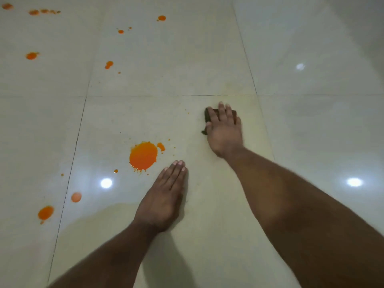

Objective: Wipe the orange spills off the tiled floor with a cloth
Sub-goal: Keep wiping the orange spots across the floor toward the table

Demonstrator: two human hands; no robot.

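a glossy pale tiled floor (311, 132) with thin grout lines filled the view, ceiling lights mirrored in it. the right hand (225, 132) lay flat, fingers straight, pressing a small dark brown cloth (208, 115) onto the middle tile near its far edge. the left hand (164, 198) rested open, palm down, on the same tile, just beside the big round orange spill (143, 155). smaller orange splashes (45, 213) dotted the tiles toward the left and far left corner.
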